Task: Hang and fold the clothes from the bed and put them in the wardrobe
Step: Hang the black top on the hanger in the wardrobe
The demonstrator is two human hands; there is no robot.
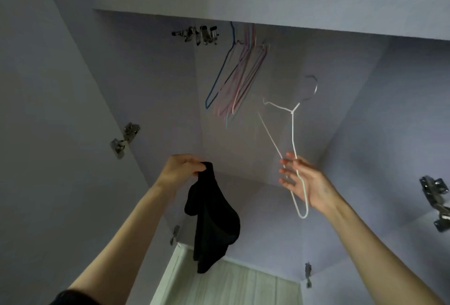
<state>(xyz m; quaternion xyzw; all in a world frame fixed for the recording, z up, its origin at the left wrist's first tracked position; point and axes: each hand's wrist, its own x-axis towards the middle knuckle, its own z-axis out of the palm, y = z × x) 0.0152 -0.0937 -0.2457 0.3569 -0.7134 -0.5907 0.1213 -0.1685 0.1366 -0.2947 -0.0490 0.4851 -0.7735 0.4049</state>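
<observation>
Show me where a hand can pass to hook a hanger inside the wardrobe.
Free: right of the coloured hangers, above the white hanger the right hand holds. Crowded: the coloured hangers and metal clips.

My left hand (181,167) grips a black garment (211,219) hanging limp inside the open wardrobe (243,148); my right hand (303,182) holds a white wire hanger (293,131) below coloured hangers (236,78).
</observation>
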